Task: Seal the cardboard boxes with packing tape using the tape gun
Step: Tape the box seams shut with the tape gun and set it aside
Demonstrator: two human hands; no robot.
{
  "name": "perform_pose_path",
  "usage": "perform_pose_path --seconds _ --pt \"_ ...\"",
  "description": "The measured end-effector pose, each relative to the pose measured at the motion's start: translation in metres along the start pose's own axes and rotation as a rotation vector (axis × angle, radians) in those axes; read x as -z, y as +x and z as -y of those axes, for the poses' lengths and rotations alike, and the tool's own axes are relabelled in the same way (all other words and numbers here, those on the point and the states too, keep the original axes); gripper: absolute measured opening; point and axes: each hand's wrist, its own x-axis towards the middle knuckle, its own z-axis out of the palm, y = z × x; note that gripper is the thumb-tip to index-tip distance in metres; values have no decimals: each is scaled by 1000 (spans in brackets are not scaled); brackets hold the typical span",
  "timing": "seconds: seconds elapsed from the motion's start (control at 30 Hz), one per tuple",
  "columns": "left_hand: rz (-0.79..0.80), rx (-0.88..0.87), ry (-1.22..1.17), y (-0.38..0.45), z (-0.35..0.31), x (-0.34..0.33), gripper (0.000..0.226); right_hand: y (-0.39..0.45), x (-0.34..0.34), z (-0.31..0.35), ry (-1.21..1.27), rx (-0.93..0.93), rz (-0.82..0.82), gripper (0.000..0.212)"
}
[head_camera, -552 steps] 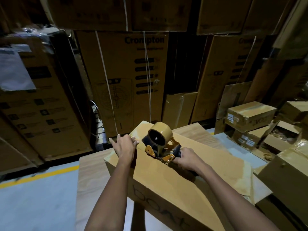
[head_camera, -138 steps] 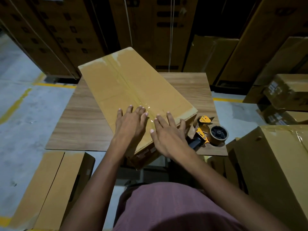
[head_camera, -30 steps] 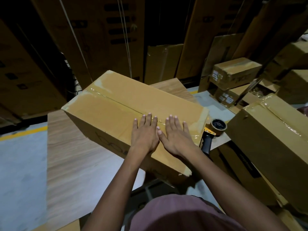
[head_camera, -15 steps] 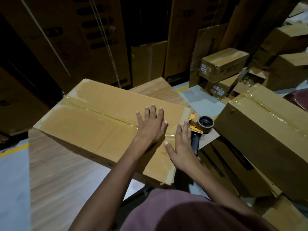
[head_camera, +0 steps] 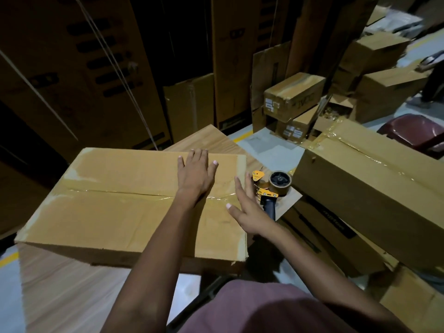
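Observation:
A long cardboard box (head_camera: 115, 207) lies on the wooden table (head_camera: 64, 284), with a shiny tape strip along its middle seam. My left hand (head_camera: 195, 174) lies flat on the box top near the far right end, fingers straight. My right hand (head_camera: 247, 210) hovers open at the box's right edge, fingers spread, just left of the tape gun. The tape gun (head_camera: 272, 188), orange with a black handle and a brown tape roll, lies on the table corner beside the box.
A long taped box (head_camera: 374, 188) leans close on the right over darker cartons. Smaller boxes (head_camera: 293, 94) sit on the floor behind. Tall stacked cartons (head_camera: 84, 68) wall the back. A maroon chair (head_camera: 418, 131) stands at far right.
The box has swung round on the table. My left hand slid toward its far right edge; my right hand came off the box top and moved toward the tape gun.

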Motion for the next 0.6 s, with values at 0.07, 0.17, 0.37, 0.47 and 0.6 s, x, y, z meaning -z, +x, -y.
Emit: perform_pose_path --seconds 0.07,0.17,0.37,0.47,0.6 --pt "-4 58 15 3 5 5 61 13 10 -3 65 49 54 79" --pt "-6 151 47 0 23 13 63 34 22 -1 114 89 153 75" --pt "-89 287 32 -31 71 19 61 59 26 31 -107 25 217 83" --pt "-131 350 30 -52 91 19 60 32 8 56 -272 -161 131 83" --pt "-156 437 36 -78 115 21 57 -26 -35 59 -324 -261 55 83"
